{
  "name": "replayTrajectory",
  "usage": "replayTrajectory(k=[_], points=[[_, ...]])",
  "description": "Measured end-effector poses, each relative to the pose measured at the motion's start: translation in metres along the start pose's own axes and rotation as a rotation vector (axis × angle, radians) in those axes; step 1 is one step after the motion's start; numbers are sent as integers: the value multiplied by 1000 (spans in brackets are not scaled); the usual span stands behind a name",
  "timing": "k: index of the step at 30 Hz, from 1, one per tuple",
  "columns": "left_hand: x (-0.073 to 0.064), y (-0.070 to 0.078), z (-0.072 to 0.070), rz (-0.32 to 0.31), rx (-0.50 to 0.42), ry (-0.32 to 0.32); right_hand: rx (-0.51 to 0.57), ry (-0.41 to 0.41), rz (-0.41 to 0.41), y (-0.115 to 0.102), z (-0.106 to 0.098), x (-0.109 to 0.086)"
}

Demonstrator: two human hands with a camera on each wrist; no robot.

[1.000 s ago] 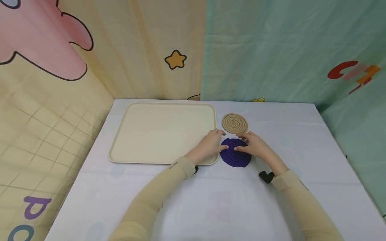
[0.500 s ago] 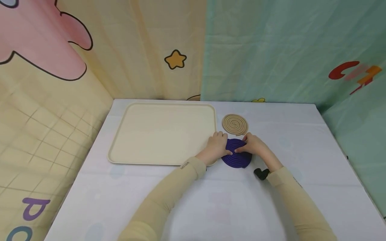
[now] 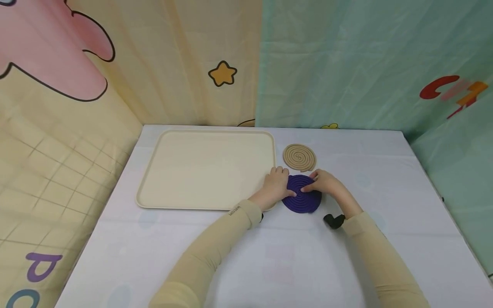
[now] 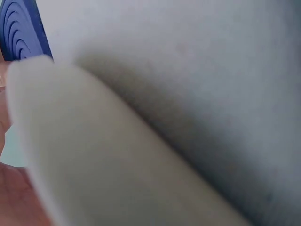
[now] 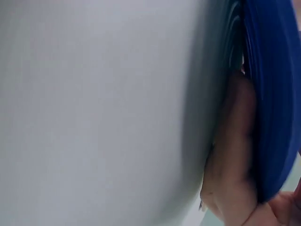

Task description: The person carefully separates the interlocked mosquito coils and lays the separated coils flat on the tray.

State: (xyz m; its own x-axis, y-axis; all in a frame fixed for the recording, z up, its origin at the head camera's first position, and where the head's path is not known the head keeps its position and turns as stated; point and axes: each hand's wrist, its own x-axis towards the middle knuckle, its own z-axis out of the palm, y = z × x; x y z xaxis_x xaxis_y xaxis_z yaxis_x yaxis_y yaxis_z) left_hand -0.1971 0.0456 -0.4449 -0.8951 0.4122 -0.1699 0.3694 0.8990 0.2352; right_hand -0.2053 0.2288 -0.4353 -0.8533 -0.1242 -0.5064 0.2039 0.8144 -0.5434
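Note:
A round purple spiral-grooved coaster (image 3: 302, 203) lies between my two hands, right of the cream tray (image 3: 154, 171). With its thumb on the coaster's face and its fingers curled at the left edge, my left hand (image 3: 274, 186) holds it. My right hand (image 3: 325, 183) pinches the opposite side, thumb on top. In the right wrist view, fingers (image 5: 235, 146) reach under the blue-looking coaster, which stands apart from a darker ridged surface (image 5: 230, 33) beneath. The left wrist view shows only a piece of the coaster (image 4: 21, 33); the tray's blurred edge (image 4: 94, 150) hides most of that hand.
A tan spiral coaster (image 3: 299, 157) lies just behind the purple one. The tray's right edge runs beside and under my left hand. White cloth covers the table (image 3: 285, 265); printed curtains (image 3: 331, 64) stand along its back and sides.
Both hands have closed in on the purple coaster. The left hand moved right to its edge, and the right hand's fingers drew in at its far right side. Little moved in the last half second.

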Motion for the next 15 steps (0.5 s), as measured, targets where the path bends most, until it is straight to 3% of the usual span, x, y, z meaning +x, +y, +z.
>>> replayTrajectory(k=[3,5,10,15], points=[[1,-1,0,-2,-50,6,68,-40,3,3,2,2],[1,-3,0,-13,-134,17,139,-63,-1,4,3,2],[3,-12,-2,-81,-440,64,377,-65,-51,2,3,-2],[-2,-18,-11,-114,-755,117,453,-9,-98,-11,-2,-11]])
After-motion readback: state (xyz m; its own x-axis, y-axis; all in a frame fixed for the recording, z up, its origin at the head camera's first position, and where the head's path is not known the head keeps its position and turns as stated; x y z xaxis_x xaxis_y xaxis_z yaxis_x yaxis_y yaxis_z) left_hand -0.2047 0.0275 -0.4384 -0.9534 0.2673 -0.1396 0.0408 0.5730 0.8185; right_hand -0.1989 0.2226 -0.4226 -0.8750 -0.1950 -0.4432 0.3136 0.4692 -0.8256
